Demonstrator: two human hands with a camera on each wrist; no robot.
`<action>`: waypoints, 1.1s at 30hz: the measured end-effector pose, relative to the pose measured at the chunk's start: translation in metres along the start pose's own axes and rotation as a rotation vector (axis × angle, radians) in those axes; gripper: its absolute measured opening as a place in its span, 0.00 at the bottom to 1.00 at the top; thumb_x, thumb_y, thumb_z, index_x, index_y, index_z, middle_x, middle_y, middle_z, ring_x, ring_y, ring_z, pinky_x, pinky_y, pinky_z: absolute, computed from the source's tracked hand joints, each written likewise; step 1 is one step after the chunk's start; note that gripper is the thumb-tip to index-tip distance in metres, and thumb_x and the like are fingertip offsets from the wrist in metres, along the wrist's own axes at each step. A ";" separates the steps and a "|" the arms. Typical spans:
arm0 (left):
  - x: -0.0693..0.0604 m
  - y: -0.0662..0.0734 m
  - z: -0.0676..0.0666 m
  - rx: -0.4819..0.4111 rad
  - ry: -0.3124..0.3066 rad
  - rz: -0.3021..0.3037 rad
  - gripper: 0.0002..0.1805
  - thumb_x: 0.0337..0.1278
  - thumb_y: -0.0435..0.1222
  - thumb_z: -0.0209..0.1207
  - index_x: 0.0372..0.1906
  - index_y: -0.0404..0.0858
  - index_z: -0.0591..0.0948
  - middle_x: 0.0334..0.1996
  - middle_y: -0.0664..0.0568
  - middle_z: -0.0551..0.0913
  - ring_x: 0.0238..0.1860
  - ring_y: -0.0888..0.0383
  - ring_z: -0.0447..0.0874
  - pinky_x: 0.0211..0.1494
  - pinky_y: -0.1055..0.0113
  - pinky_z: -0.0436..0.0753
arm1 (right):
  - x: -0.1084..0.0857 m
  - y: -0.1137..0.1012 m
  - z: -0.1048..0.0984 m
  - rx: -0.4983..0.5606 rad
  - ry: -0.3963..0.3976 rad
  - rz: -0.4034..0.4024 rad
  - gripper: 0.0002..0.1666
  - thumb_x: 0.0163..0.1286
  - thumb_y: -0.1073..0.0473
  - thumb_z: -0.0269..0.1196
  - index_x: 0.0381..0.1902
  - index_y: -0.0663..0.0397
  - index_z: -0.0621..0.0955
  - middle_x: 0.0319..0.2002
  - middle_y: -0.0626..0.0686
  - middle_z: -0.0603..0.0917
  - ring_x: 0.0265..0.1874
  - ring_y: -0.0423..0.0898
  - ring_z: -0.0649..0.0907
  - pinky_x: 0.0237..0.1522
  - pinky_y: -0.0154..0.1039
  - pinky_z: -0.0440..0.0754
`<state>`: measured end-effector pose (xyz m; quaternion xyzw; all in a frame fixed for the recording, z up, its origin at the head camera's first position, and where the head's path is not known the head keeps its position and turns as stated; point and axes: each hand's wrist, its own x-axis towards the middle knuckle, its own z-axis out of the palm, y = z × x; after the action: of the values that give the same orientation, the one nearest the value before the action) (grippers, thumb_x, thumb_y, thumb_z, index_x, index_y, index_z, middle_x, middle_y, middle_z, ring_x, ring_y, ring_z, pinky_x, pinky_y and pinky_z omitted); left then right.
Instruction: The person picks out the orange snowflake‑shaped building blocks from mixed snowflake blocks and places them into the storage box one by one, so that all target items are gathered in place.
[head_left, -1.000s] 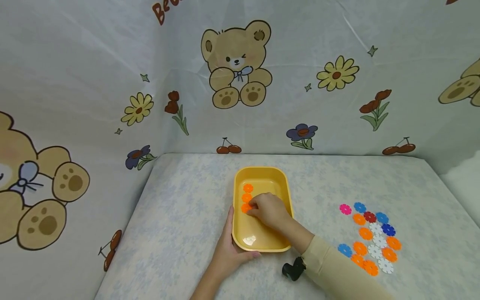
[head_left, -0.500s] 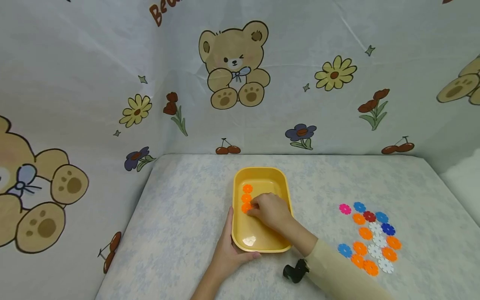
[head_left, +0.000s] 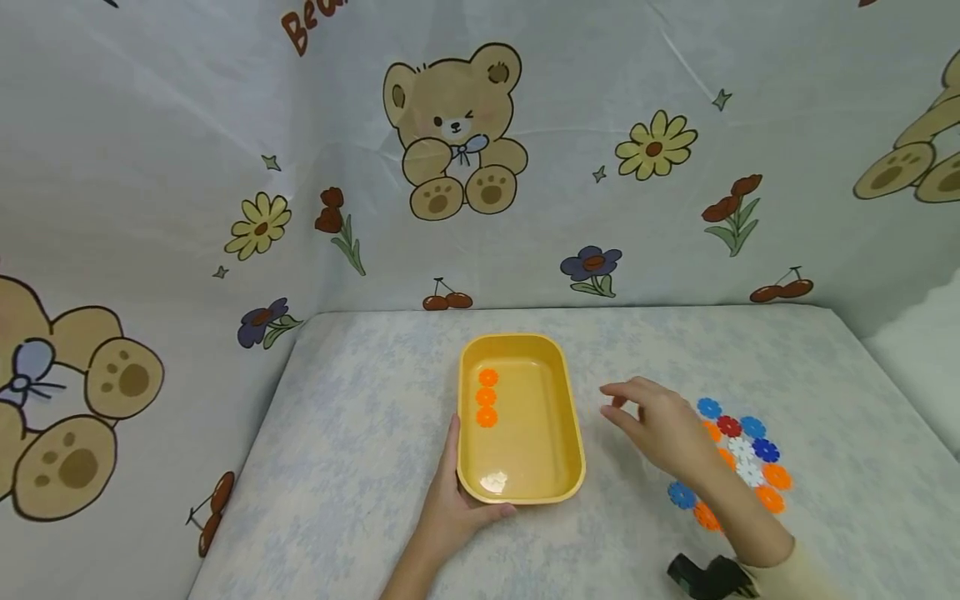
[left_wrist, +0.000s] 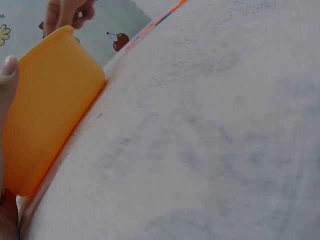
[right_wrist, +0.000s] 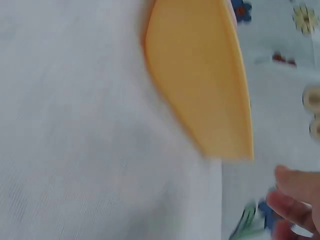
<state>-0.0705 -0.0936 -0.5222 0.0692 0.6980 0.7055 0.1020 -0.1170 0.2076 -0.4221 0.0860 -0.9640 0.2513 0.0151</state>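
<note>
Nearest, a black wrist-worn device [head_left: 705, 577] is sitting by the cuff of a beige sleeve [head_left: 795, 575]. The left hand [head_left: 457, 512] is gripping the near left corner of a yellow rectangular tray [head_left: 528, 433], its thumb pressing the near end wall and one finger lying along the left side; I cannot tell whether its other fingers are spread. To the tray's right, notched snowflake discs [head_left: 741, 450] in blue, red, white and orange are lying clustered on the mottled tablecloth [head_left: 360, 417], partly hidden behind the right forearm [head_left: 738, 517]. Inside the tray, near its left wall, three orange snowflake discs [head_left: 486, 397] are forming a column. The right hand [head_left: 667, 429] is hovering between tray and cluster, thumb and index fingertips slightly parted. Beyond, a pale backdrop [head_left: 555, 183] is showing a winking teddy bear [head_left: 465, 133].
</note>
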 end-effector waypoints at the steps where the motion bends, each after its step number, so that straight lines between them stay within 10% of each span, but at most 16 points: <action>1: 0.000 0.000 0.000 -0.003 -0.002 0.004 0.75 0.38 0.35 0.79 0.80 0.59 0.34 0.81 0.62 0.39 0.79 0.58 0.50 0.69 0.82 0.65 | -0.006 0.012 -0.005 -0.004 -0.032 0.019 0.20 0.67 0.52 0.68 0.56 0.47 0.83 0.41 0.47 0.84 0.26 0.41 0.72 0.23 0.29 0.75; 12: 0.000 0.000 0.000 -0.050 -0.036 0.035 0.74 0.41 0.33 0.78 0.80 0.56 0.33 0.81 0.58 0.37 0.79 0.53 0.51 0.68 0.78 0.68 | -0.072 0.119 -0.030 0.147 -0.385 0.130 0.29 0.61 0.48 0.71 0.60 0.46 0.81 0.47 0.49 0.80 0.28 0.38 0.70 0.25 0.30 0.72; 33: 0.000 -0.001 0.000 -0.062 -0.041 0.037 0.74 0.41 0.31 0.77 0.80 0.58 0.33 0.81 0.58 0.38 0.79 0.53 0.52 0.68 0.78 0.69 | -0.082 0.131 -0.016 0.045 -0.321 0.222 0.21 0.61 0.45 0.71 0.47 0.47 0.81 0.35 0.45 0.80 0.27 0.35 0.71 0.27 0.28 0.73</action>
<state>-0.0702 -0.0940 -0.5235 0.0935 0.6721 0.7270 0.1050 -0.0593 0.3412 -0.4775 0.0186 -0.9517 0.2558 -0.1685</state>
